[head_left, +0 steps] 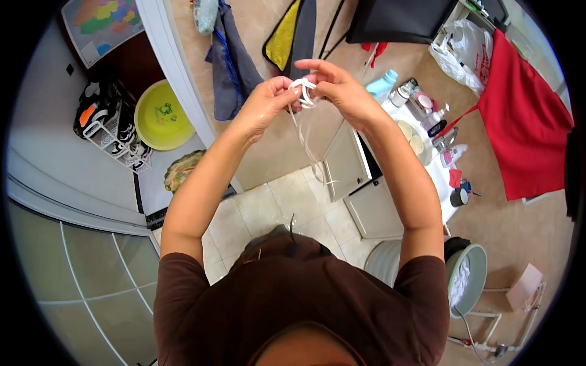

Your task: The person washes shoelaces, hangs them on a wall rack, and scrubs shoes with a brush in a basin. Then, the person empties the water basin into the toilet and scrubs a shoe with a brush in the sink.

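Note:
Both hands are raised in front of me at the top middle of the head view, close together around a looped white cord (pixel 307 97). My left hand (pixel 266 105) pinches the loops between thumb and fingers. From the other side my right hand (pixel 339 90) grips them too, its index finger stretched out to the left. Thin strands of the cord hang below the hands, with an end near the cabinet door. Wet spots shine on the skin. How the loops cross inside the fingers is partly hidden.
On the right, a washstand counter (pixel 434 160) holds several bottles, beside a hanging red cloth (pixel 519 122). Below it is an ajar cabinet door (pixel 347 161). Grey towels (pixel 235 79) hang behind my hands. A yellow-green basin (pixel 163 114) and shoe rack (pixel 116 137) stand left, past the doorway.

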`<control>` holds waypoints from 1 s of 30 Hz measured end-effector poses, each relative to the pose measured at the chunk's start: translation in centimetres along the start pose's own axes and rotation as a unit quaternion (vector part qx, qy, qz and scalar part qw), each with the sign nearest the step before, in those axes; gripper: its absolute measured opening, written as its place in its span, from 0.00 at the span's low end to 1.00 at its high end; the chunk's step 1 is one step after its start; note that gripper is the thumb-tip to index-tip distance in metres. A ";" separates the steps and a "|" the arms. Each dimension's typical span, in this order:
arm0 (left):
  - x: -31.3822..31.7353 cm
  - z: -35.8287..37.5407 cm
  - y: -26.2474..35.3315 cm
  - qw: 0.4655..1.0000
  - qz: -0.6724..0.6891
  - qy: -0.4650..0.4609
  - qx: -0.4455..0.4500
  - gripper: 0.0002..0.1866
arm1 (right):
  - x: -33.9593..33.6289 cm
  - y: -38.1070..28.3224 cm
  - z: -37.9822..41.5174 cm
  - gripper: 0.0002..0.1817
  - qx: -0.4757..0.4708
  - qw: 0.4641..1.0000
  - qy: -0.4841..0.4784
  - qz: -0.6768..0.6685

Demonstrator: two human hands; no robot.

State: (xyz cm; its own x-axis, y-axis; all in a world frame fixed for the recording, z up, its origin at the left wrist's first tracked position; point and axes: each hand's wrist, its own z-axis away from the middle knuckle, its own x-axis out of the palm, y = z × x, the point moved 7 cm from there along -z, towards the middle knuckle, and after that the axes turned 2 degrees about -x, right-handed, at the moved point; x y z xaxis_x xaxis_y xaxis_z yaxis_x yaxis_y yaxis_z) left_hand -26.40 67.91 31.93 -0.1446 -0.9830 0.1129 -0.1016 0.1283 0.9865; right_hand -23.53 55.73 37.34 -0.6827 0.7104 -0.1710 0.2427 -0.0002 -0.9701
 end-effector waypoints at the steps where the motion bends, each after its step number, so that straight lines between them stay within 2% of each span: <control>1: -0.2 -0.2 0.4 1.000 0.002 0.002 0.006 0.09 | -0.1 0.0 0.0 0.25 0.031 0.998 0.020 -0.051; 2: -0.4 -0.3 1.0 1.000 0.002 0.005 0.013 0.08 | -0.1 -0.2 0.0 0.25 0.061 0.992 0.039 -0.103; 4: -0.8 0.2 3.1 0.999 -0.016 0.045 0.026 0.08 | 0.2 -1.0 -0.5 0.25 0.047 0.988 0.017 -0.146; 6: -2.2 -0.1 4.3 0.997 -0.029 0.070 0.024 0.06 | 0.5 -1.8 -1.1 0.25 0.040 0.995 0.024 -0.089; 7: -2.9 0.0 5.0 0.996 -0.006 0.080 0.030 0.06 | 0.5 -2.2 -1.8 0.23 -0.020 0.999 0.023 -0.045; 9: -3.9 0.0 6.3 0.993 0.044 0.099 0.038 0.05 | 0.7 -2.8 -2.9 0.21 -0.039 0.999 0.008 -0.007; 11: -4.4 0.2 7.7 0.995 0.038 0.085 0.043 0.05 | 1.1 -3.5 -3.9 0.15 -0.051 0.998 -0.001 0.021; 15: -6.2 0.1 9.4 0.995 0.021 0.079 0.056 0.05 | 1.1 -5.0 -6.2 0.12 -0.091 0.993 0.018 0.078; 19: -7.3 -0.1 9.9 0.995 -0.036 0.079 0.045 0.06 | 1.0 -7.4 -8.2 0.12 -0.121 0.989 0.071 0.041; 22: -8.2 -0.2 10.6 0.993 -0.056 0.088 0.058 0.05 | 1.4 -9.0 -9.7 0.13 -0.145 0.981 0.072 0.110; 24: -8.4 0.0 11.5 0.989 -0.068 0.103 0.077 0.05 | 1.6 -9.9 -10.3 0.12 -0.188 0.972 0.106 0.091; 27: -7.0 -0.5 11.7 0.988 -0.123 0.070 0.060 0.06 | 0.5 -10.9 -11.7 0.11 -0.255 0.945 0.173 0.112; 30: -5.9 -2.2 11.1 0.993 -0.100 0.031 0.060 0.07 | -1.5 -11.1 -12.1 0.09 -0.249 0.940 0.228 0.043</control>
State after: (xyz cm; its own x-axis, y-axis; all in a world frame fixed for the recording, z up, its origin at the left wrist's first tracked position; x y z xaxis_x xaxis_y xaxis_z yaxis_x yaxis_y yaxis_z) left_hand -24.49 74.81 42.48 -0.0503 -0.9961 -0.0731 -0.2389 -0.0591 0.9692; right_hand -16.86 63.17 50.43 -0.3062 0.9510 -0.0438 0.6538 0.1766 -0.7357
